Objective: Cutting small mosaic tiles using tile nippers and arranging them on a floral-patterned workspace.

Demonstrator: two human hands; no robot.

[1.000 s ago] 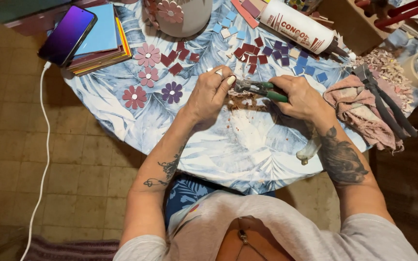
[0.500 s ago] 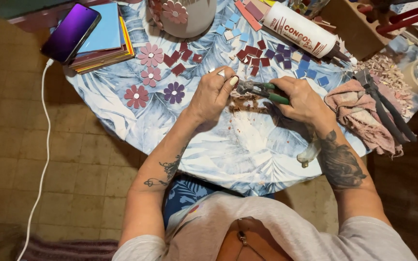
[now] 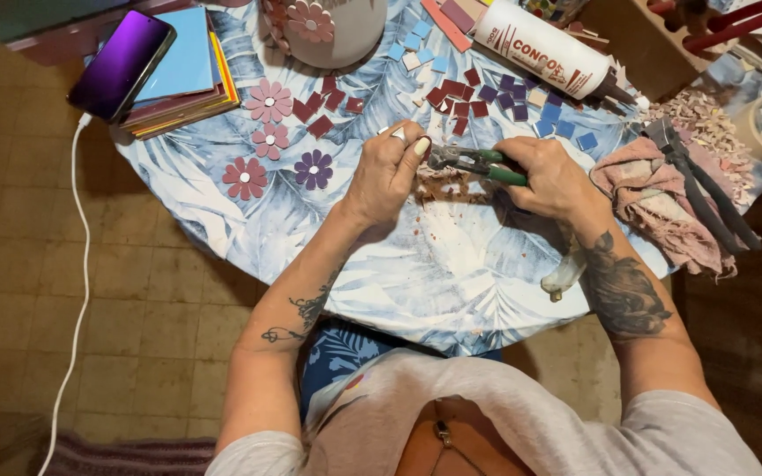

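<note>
Here, right hand (image 3: 550, 179) gripping nippers (image 3: 474, 163), left hand (image 3: 390, 172) alongside

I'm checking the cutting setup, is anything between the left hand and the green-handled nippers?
Nothing visible does. The left hand is right at the metal head of the green-handled nippers, which the right hand grips by the handles. Whether a tile piece is pinched in the left fingers cannot be made out. Tile crumbs lie underneath, not between.
</note>
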